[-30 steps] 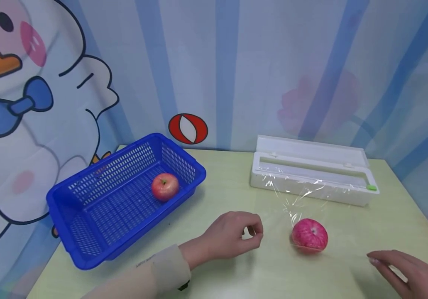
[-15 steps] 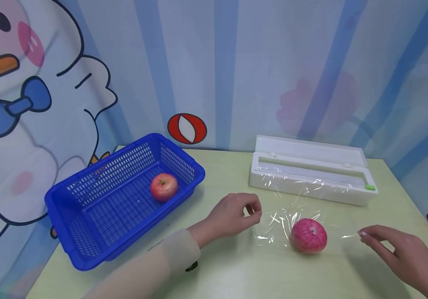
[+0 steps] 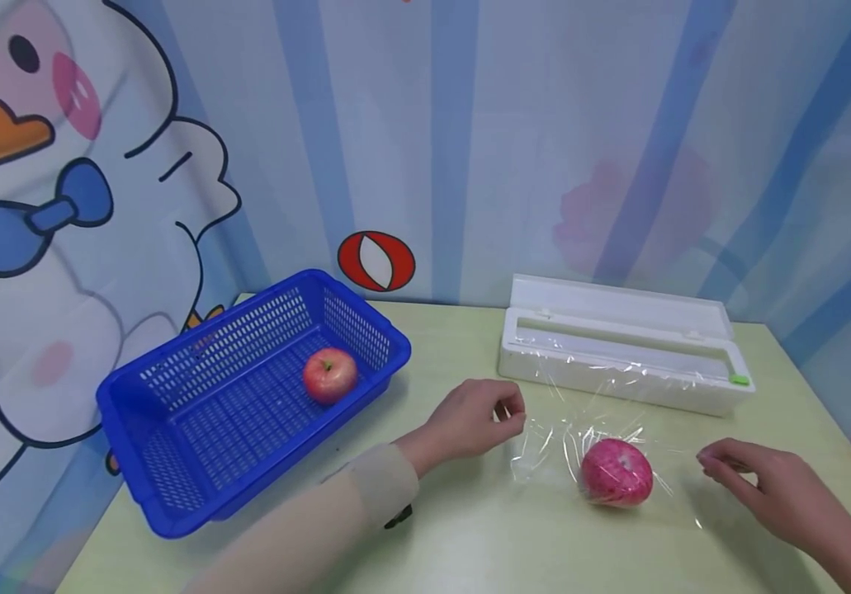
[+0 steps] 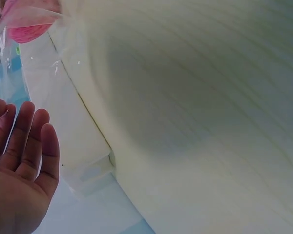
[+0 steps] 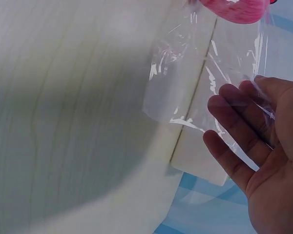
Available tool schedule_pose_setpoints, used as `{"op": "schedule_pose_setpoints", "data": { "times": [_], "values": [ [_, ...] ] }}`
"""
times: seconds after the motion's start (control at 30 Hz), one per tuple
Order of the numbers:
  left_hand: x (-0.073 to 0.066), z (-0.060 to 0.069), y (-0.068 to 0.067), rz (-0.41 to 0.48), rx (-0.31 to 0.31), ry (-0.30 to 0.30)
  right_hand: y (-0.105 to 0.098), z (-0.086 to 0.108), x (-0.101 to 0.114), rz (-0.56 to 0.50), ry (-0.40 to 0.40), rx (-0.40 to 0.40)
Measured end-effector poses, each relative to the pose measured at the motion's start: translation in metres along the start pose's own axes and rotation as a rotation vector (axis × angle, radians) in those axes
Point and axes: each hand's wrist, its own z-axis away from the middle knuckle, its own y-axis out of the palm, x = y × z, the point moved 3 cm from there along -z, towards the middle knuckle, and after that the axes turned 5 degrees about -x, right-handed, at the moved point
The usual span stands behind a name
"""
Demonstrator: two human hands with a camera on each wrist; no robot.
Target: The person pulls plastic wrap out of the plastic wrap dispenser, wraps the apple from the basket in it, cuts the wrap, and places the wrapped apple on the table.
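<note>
On the table (image 3: 470, 549) a blue basket (image 3: 280, 450) stood left, and a white box (image 3: 618, 323) far right, its lid raised. Clear film (image 3: 544, 445) spread between two hands, near of the box. The left hand (image 3: 473, 419) reached in from the near left, thumb and index finger pinching the film, other fingers nearly straight; the right hand (image 3: 755, 478) pinched likewise from the near right. Between them sat a pink fruit (image 3: 616, 473); a red apple (image 3: 330, 376) lay in the basket.
</note>
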Motion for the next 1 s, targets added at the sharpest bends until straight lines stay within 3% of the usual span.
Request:
{"op": "schedule_pose_setpoints", "data": {
  "times": [0.27,0.5,0.67,0.8,0.9,1.0],
  "values": [
    [0.01,-0.007,0.011,-0.016,0.034,-0.047,0.011,-0.003,-0.012,0.004,0.017,0.045],
    [0.014,-0.009,0.016,-0.016,0.051,-0.086,0.013,0.0,-0.02,0.028,-0.02,-0.011],
    [0.016,-0.009,0.018,-0.04,0.056,-0.095,0.012,-0.003,-0.026,0.017,0.041,0.053],
    [0.014,-0.008,0.018,-0.109,0.029,-0.122,0.009,-0.003,-0.03,0.022,0.087,0.096],
    [0.007,-0.007,0.016,-0.189,-0.026,-0.084,0.004,-0.001,-0.032,0.043,0.079,0.075],
    [-0.009,-0.004,0.017,-0.305,-0.068,0.069,-0.001,0.002,-0.035,0.069,0.059,0.058]
  ]
}}
